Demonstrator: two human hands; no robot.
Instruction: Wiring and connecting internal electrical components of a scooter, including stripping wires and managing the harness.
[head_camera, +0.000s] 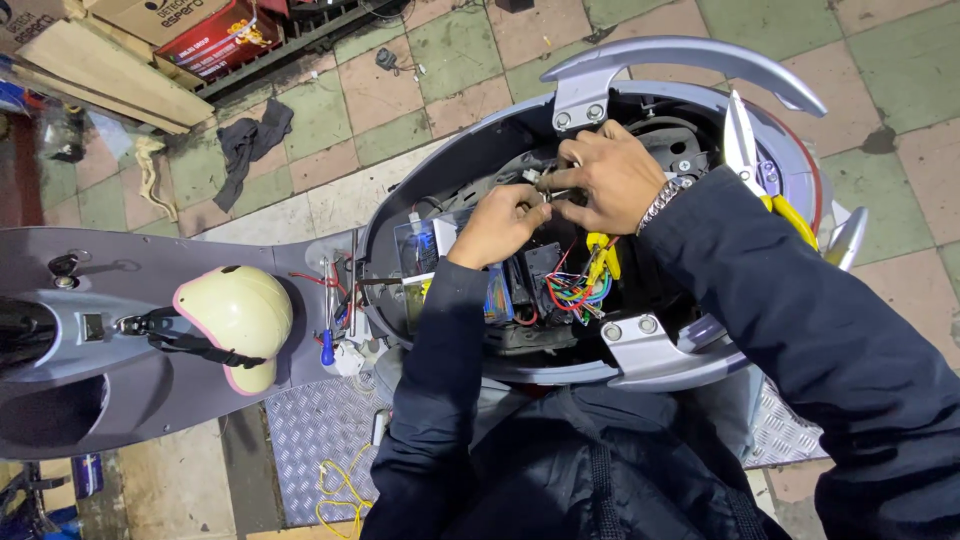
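Pinching a small white connector (533, 180) between them, left hand (497, 225) and right hand (605, 178) work inside the open grey scooter compartment (470, 160); the coloured wire bundle (572, 290) below hangs loose, so wiring looks unfinished.

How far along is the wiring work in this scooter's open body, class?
Done: the scooter body is open, exposing the coloured wires. In hand: left hand and right hand meet on a small connector. Left: wires hang loose; pliers rest on the rim.

Worn pink-and-green tiled floor (330, 110), dark rag (250, 145), cardboard boxes (190, 30), perhaps wooden planks (110, 70) at the edge.
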